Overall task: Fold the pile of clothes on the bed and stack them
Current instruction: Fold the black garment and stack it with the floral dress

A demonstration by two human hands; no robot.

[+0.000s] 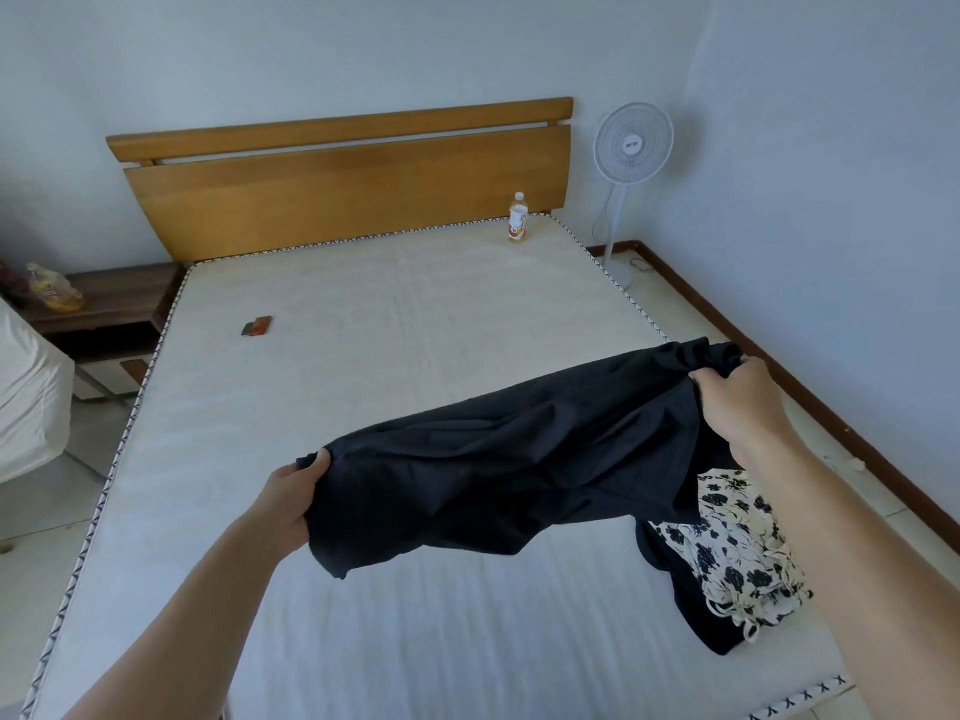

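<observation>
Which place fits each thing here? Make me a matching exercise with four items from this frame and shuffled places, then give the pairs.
Things:
1. dark garment
2. floral garment
3. bottle
4. phone

Places:
A. stands upright near the headboard
B. lies flat on the mattress, left side
C. held up between left hand and right hand
D. lies at the mattress's near right edge

Pairs: 1-C, 2-D, 3-A, 4-B

Text check: nothing I can read.
Fan (pixel 632 143) hub badge and bottle (pixel 518 217) label at the mattress's head-end corner too blurred.
</observation>
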